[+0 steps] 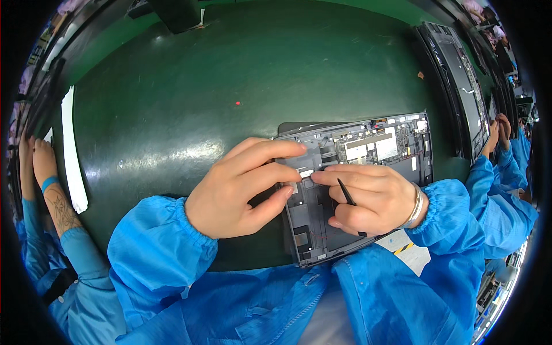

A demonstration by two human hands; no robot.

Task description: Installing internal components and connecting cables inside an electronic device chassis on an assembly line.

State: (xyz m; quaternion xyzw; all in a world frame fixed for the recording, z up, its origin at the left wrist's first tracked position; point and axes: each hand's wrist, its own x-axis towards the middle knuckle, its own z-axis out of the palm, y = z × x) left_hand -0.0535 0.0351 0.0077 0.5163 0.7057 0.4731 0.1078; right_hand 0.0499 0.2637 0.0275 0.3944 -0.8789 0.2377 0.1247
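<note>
We have the opened tablet frame lying flat on the green mat, just ahead of our chest and a little to our right, its long axis running from near our belly up and away toward the right. Both hands meet over its near-left half. Our left hand rests loosely spread, fingers pressing on the frame's left edge, clamped on nothing. Our right hand lies across the frame's middle, curled around a thin black stick, its forefinger reaching left to a small white piece on the frame. The two forefingers almost touch there, so both hands are equally near that spot.
</note>
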